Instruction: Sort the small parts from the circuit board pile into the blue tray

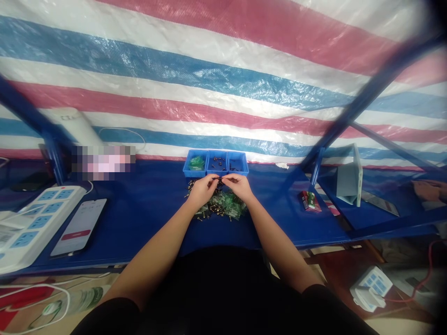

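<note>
My left hand [203, 190] and my right hand [238, 186] meet with fingertips nearly touching, both closed in a pinch. Between them is a small dark, thin part [220, 178], too small to name exactly. Just beneath, a pile of green translucent plastic pieces [226, 204] mixes with brass-and-black screw-like parts [204, 214]. Right behind the hands stand three joined blue bins. Green pieces lie in the left bin [190, 174], several small dark and brass parts in the middle bin [216, 173], and a few dark parts in the right bin [238, 172].
On the left of the blue table [139, 223] lie a phone [80, 228] and a large white power strip [45, 218]. A small red-green box [309, 201] sits to the right, near blue frame bars [316, 167]. Beyond them are a tablet stand [349, 179] and another person's hand [429, 190].
</note>
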